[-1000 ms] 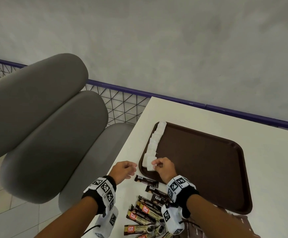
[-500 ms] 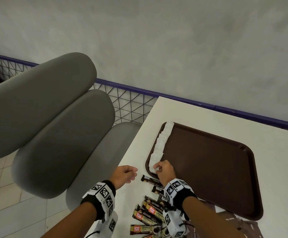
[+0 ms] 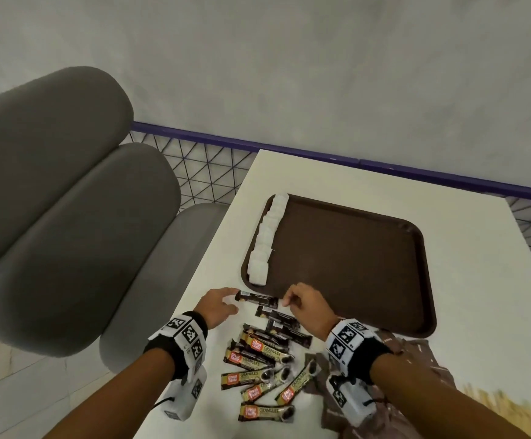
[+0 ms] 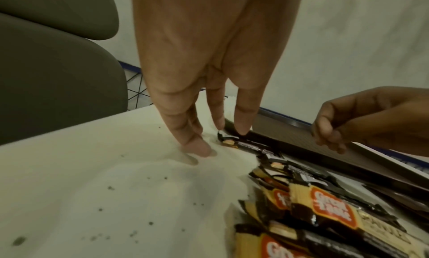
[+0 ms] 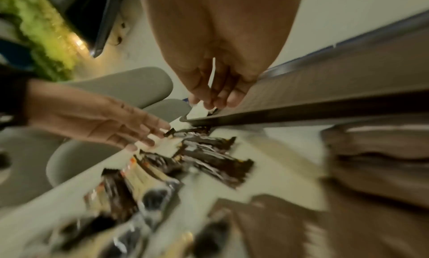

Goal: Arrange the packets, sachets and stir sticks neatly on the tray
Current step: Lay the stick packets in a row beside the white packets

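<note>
A brown tray (image 3: 352, 264) lies on the white table, with a row of white sachets (image 3: 267, 242) along its left rim. A dark stick sachet (image 3: 256, 305) lies on the table just in front of the tray. My left hand (image 3: 232, 301) has straight fingers, and its fingertips (image 4: 242, 128) touch the left end of that sachet (image 4: 246, 144). By the sachet's right end, my right hand (image 3: 287, 304) hovers with its fingers curled and bunched (image 5: 216, 102); the left wrist view shows nothing in them. Several coffee granule sachets (image 3: 264, 359) lie in a loose pile between my wrists.
Brown packets (image 3: 416, 359) lie at the tray's near right corner. A grey padded chair (image 3: 67, 217) stands left of the table (image 3: 463, 248). A purple rail with wire mesh (image 3: 321, 153) runs behind, under a grey wall.
My right hand has let go of the last white sachet on the tray and drawn back to the dark sachet. My left hand has reached right and straightened its fingers onto that sachet's end.
</note>
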